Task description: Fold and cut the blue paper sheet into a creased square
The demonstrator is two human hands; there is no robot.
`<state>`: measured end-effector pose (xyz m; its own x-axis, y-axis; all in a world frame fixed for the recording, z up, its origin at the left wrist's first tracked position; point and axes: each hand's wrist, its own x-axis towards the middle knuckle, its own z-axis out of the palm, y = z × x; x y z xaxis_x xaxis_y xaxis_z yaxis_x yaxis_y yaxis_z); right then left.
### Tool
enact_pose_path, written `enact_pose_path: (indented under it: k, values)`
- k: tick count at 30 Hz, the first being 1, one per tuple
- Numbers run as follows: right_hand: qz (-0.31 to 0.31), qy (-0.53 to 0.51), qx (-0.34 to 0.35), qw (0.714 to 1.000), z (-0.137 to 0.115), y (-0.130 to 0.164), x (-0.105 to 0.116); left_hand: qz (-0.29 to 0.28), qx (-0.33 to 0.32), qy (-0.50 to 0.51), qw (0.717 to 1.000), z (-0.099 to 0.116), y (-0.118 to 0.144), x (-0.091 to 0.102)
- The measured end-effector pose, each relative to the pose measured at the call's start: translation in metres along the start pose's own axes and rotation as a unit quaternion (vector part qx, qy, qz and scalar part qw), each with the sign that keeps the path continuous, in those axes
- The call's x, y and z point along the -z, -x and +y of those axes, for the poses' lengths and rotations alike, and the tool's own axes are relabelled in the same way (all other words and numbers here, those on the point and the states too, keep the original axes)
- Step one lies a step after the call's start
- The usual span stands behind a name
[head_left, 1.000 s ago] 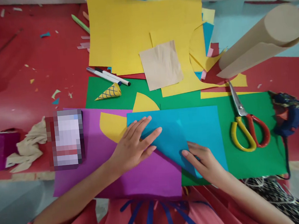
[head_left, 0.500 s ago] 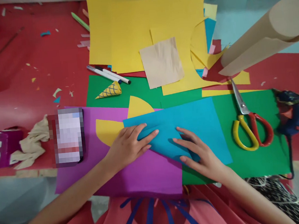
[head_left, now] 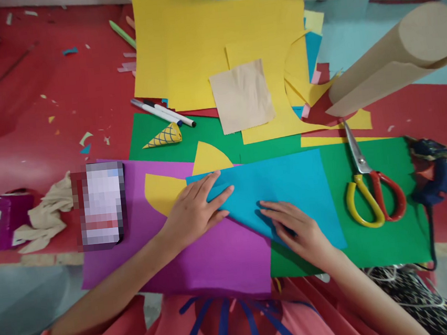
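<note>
Blue sheet: plain.
From it: cone at 10 o'clock, yellow, blue lattice; scissors at 3 o'clock, handles yellow and red.

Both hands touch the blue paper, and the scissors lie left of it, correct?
Not quite: the scissors lie to the right of the blue paper, as the head view shows. The left hand and right hand do touch it.

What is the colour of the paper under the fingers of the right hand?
Plain blue: the paper shows best in the head view, the only one.
</note>
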<state>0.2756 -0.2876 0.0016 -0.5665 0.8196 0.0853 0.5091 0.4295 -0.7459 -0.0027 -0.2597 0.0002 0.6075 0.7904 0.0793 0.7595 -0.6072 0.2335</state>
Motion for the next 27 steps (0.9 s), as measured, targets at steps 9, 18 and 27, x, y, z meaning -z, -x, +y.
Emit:
enact_pose_path:
  k: [9, 18, 27]
  values:
    - [0.047, 0.082, 0.003, 0.996, 0.008, 0.006, -0.009, -0.002, -0.008, -0.052, 0.999, 0.017, -0.001, 0.000]
    - [0.068, 0.091, -0.054, 0.992, 0.008, -0.002, 0.002, -0.048, -0.011, -0.072, 0.996, 0.026, -0.003, -0.011]
    - [0.011, 0.215, -0.045, 0.975, 0.033, -0.028, 0.024, -0.048, -0.014, -0.064, 0.997, 0.025, -0.006, -0.009]
